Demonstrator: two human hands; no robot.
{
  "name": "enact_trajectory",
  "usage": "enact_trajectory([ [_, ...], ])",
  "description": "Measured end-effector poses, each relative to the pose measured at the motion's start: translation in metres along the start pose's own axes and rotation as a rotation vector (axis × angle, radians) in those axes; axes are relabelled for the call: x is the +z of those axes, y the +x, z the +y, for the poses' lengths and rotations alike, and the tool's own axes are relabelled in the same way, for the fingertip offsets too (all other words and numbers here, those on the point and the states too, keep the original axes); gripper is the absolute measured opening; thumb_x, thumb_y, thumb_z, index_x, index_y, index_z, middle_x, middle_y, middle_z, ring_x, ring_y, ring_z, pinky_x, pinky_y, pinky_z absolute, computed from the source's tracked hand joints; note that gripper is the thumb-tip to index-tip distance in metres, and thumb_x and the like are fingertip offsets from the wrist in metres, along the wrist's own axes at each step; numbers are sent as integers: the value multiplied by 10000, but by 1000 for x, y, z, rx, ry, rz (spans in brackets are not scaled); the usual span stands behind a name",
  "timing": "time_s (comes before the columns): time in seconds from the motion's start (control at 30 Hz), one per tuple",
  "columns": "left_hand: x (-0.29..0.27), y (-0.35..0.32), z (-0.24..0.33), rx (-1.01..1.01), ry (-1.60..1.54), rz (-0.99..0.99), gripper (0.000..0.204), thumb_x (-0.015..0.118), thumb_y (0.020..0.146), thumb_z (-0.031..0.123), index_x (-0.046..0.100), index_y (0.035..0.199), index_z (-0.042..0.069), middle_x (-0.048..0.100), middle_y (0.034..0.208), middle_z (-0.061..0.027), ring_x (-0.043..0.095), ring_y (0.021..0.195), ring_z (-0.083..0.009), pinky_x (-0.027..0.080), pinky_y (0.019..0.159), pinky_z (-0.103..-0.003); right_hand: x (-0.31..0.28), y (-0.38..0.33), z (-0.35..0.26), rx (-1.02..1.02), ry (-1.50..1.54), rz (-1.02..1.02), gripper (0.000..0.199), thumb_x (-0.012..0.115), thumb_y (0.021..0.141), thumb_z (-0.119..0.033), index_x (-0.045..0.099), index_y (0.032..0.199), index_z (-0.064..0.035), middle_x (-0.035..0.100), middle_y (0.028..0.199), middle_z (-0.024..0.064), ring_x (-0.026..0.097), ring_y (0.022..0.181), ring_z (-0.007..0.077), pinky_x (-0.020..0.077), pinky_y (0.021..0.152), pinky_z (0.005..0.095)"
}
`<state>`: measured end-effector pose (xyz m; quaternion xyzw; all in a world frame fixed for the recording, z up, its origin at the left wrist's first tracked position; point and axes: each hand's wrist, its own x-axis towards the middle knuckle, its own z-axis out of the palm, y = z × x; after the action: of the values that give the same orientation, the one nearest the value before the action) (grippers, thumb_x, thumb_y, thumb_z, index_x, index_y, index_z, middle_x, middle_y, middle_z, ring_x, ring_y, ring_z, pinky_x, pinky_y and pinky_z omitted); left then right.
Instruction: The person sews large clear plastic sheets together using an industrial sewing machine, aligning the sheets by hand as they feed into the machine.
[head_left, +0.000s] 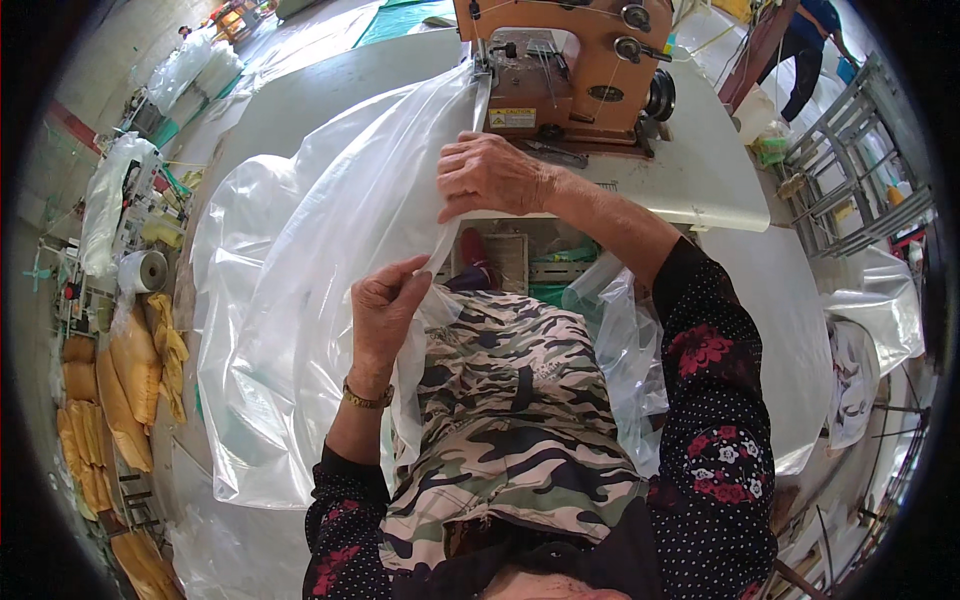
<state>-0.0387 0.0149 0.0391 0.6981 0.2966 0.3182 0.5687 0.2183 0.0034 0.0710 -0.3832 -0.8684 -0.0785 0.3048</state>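
A large sheet of clear plastic film spreads over the left of the table and hangs toward my lap. Its gathered edge runs up to the needle area of an orange-brown sewing machine. My left hand pinches that edge near the table's front, thumb against the fingers. Farther up, close to the machine, my right hand has its fingers curled over the same edge. What lies under the right fingertips is partly hidden.
A dark metal tool, perhaps scissors, lies before the machine. More clear film hangs right of my lap. Yellow bundles and a white roll are at far left. A metal rack and another person are at right.
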Motion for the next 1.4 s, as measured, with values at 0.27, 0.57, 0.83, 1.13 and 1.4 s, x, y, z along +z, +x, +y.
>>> enact_trajectory([
  [0.27,0,-1,-6,112,236,17,200,654,862,8,699,1057,9,398,624,80,344,588,-18,290,519,-195,-9,-9,40,50,-186,-64,344,670,800,-406,555,731,-90,578,782,35,570,842,217,428,820,367],
  [0.57,20,0,-14,395,480,-94,241,609,845,-9,650,1082,10,576,725,-106,543,555,-217,443,534,-307,-18,-14,65,57,-492,-20,307,637,852,-380,578,944,-93,598,897,66,571,915,230,344,950,379],
  [0.83,37,2,-34,557,758,-217,320,597,806,16,595,1126,31,589,779,-104,611,632,-298,491,542,-394,43,-18,17,990,-206,655,333,696,846,-295,558,947,-9,619,777,136,610,724,292,482,679,416],
  [1.13,40,9,-44,568,815,-231,335,591,806,24,585,1141,15,586,783,-107,612,627,-293,488,536,-393,70,-23,32,1012,18,829,383,619,906,-290,520,750,46,567,619,176,526,538,288,438,572,398],
  [1.4,46,23,-40,552,755,-234,303,597,800,11,617,1102,33,599,795,-114,619,640,-307,498,557,-398,65,-20,37,1001,10,867,401,592,921,-300,519,721,39,529,581,169,494,517,270,421,556,396],
])
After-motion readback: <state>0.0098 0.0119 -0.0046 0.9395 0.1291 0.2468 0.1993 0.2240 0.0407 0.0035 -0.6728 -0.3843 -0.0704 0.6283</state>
